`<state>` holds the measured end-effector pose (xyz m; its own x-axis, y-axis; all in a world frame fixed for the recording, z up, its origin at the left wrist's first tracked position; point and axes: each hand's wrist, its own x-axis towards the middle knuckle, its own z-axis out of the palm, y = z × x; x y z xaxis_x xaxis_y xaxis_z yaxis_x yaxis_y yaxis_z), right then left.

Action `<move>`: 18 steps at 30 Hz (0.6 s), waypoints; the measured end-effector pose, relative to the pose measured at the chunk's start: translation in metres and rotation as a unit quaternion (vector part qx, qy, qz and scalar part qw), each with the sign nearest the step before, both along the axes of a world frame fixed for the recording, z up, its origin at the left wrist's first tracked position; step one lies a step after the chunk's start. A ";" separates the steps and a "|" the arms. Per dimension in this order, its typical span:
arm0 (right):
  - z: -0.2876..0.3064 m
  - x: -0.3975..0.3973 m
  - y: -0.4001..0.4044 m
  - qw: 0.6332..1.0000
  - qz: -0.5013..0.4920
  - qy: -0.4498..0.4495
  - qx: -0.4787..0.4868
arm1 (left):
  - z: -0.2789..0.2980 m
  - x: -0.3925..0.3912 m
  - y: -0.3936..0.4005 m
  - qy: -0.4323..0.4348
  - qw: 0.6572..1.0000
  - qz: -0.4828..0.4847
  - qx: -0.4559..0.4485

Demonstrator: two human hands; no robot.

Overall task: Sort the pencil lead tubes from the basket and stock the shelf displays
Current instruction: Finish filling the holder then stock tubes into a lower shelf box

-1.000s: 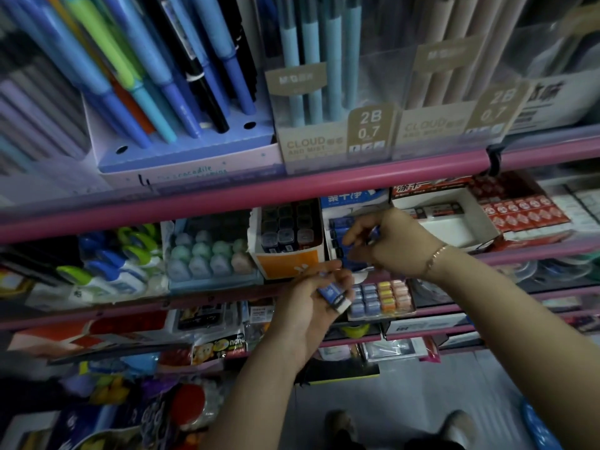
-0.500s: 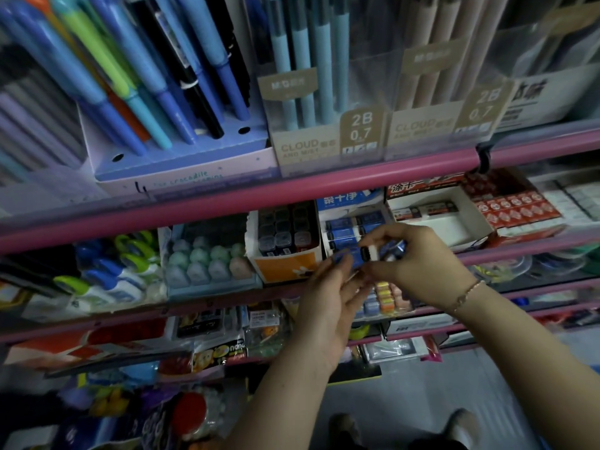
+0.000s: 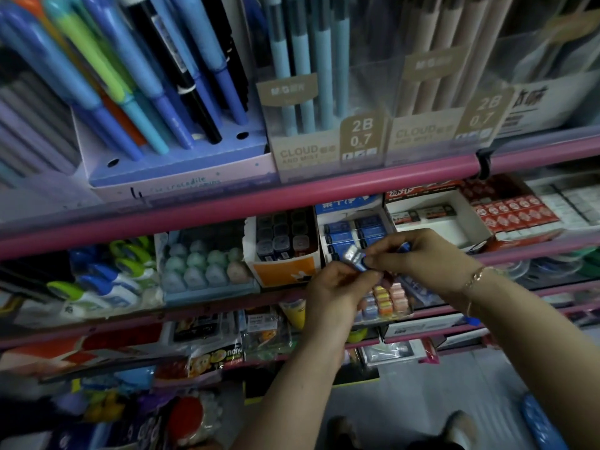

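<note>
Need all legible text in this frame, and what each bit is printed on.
"CLOUD AND MIST": front of the blue pencil box.
"2B 0.7": tab on that box, and again on the tab of the beige pencil box.
"M&G": faint on both boxes' upper labels.
"nano": snack-like packet on the lower shelf.
Blurred, unreadable: handwriting on the pen display stand, Chinese headers on the blue lead box and red box, the tube both hands hold.
</note>
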<state>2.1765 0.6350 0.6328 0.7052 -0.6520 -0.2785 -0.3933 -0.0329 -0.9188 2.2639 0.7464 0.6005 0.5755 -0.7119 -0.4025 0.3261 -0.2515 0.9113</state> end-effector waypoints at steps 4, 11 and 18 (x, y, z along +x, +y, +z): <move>-0.003 0.012 -0.016 1.000 -0.002 0.007 0.015 | -0.002 0.002 -0.007 -0.218 0.975 -0.032 0.008; -0.025 0.062 -0.034 0.940 0.041 0.180 -0.286 | -0.027 0.016 0.002 -0.607 0.726 -0.234 0.222; -0.033 0.078 -0.034 0.925 0.112 0.222 -0.286 | -0.030 0.017 0.004 -0.620 0.716 -0.236 0.218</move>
<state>2.2549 0.6012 0.5997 0.7391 -0.6338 -0.2280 -0.6527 -0.5902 -0.4750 2.2813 0.7503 0.5704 0.4196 -0.9071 -0.0332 -0.8802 -0.4156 0.2294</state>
